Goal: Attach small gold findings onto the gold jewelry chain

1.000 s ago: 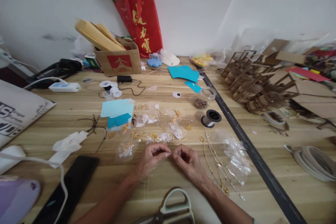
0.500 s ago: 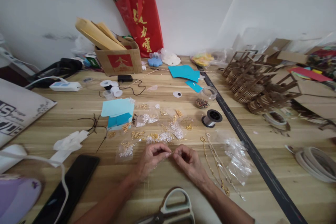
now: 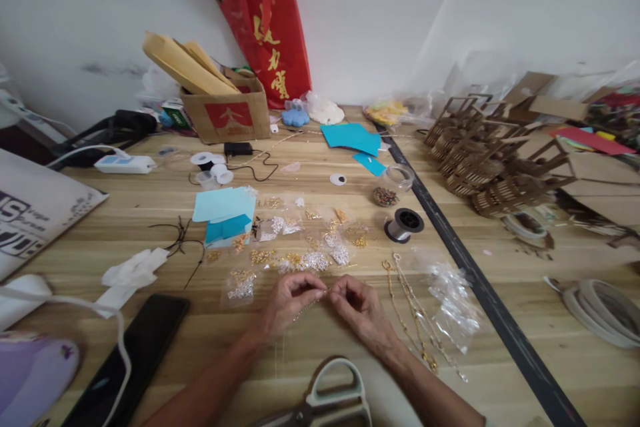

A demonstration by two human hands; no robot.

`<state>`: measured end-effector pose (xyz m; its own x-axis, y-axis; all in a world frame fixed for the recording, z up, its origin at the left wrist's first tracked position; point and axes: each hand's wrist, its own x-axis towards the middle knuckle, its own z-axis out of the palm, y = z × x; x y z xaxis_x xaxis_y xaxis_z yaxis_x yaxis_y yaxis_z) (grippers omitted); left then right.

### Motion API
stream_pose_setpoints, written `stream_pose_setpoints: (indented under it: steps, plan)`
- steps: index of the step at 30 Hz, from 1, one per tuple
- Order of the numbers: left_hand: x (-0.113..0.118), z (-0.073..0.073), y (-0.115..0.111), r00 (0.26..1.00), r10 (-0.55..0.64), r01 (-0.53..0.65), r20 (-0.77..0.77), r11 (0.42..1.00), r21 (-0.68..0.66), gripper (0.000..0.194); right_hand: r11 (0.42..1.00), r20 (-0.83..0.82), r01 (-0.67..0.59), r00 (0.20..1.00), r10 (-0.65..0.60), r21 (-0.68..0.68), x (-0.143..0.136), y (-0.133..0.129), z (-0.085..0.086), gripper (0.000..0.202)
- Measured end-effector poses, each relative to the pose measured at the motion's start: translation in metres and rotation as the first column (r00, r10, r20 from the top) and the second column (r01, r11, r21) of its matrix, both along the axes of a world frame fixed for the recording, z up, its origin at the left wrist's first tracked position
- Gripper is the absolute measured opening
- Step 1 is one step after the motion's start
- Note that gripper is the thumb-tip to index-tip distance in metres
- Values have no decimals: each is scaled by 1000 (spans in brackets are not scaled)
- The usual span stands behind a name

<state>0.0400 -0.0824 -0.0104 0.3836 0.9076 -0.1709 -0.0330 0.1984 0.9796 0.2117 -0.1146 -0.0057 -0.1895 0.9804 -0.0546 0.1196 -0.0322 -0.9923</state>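
My left hand [image 3: 286, 305] is closed in a pinch on a thin chain [image 3: 306, 309], which trails below its fingers. Fingertips touching or almost touching those of the left, my right hand [image 3: 364, 312] pinches the same chain's end; any tiny part between them is too small to make out. Just beyond the hands lie small bags of silver and gold jewellery findings [image 3: 315, 260]. Finished-looking gold and silver chains [image 3: 411, 300] rest right of my right hand. Between my forearms, scissors [image 3: 336, 387] lie with their handles toward the right.
Left are a black phone [image 3: 133, 353], a white cable and blue cards [image 3: 225, 205]. A wire spool [image 3: 404, 225], a jar of beads [image 3: 385, 195] and clear plastic bags [image 3: 454, 300] stand or lie right. Behind are a cardboard box [image 3: 227, 117], red bag [image 3: 273, 40] and small wooden baskets [image 3: 495, 160].
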Motion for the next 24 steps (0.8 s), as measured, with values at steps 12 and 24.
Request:
stream_pose_setpoints:
  steps: [12, 24]
  plan:
    - [0, -1, 0, 1000, -12, 12, 9, 1000, 4, 14, 1000, 19, 4, 1000, -4, 0, 0, 0, -2, 31]
    - [2, -6, 1, 999, -7, 9, 36, 999, -47, 11, 1000, 13, -11, 1000, 11, -1, 1, 0, -5, 27]
